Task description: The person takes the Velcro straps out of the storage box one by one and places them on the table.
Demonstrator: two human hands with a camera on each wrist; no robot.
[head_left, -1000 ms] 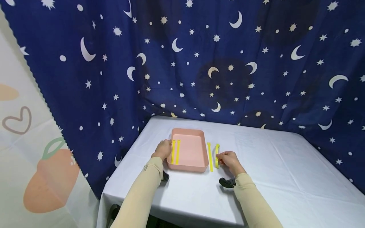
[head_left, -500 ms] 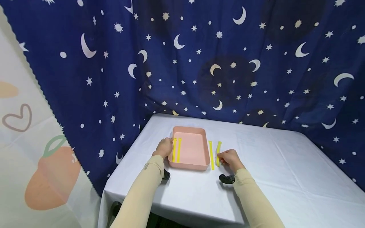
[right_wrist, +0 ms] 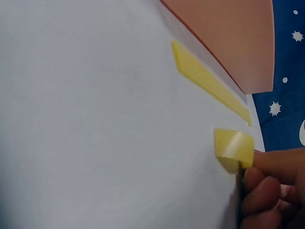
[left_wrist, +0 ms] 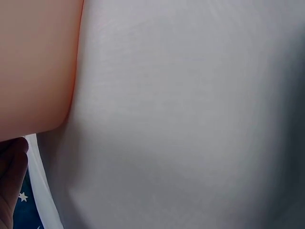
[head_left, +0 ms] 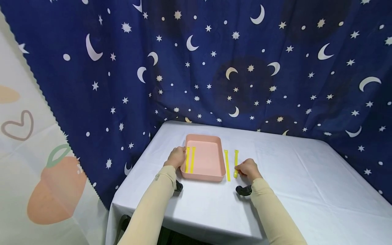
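A shallow pink tray [head_left: 211, 140] sits on the white tablecloth, with two yellow strips [head_left: 189, 164] lying along its left side. My left hand [head_left: 177, 157] grips the tray's left rim; the left wrist view shows only the tray's wall [left_wrist: 35, 67] and a fingertip. Two more yellow strips lie on the cloth right of the tray: one [head_left: 227, 164] close to the tray wall [right_wrist: 209, 81], the other [head_left: 236, 162] further right. My right hand [head_left: 248, 169] pinches the near end of that strip [right_wrist: 232, 148], which curls up at my fingertips.
The table [head_left: 291, 183] is covered in white cloth and backed by a dark blue curtain [head_left: 245, 68] with moons and stars. A pale patterned cloth [head_left: 30, 153] hangs at the left. Bare tablecloth extends to the right of my right hand.
The right-hand strip has straightened and shifted slightly right under my right hand's pinch. My left hand stays on the tray rim. The camera has tilted a little.
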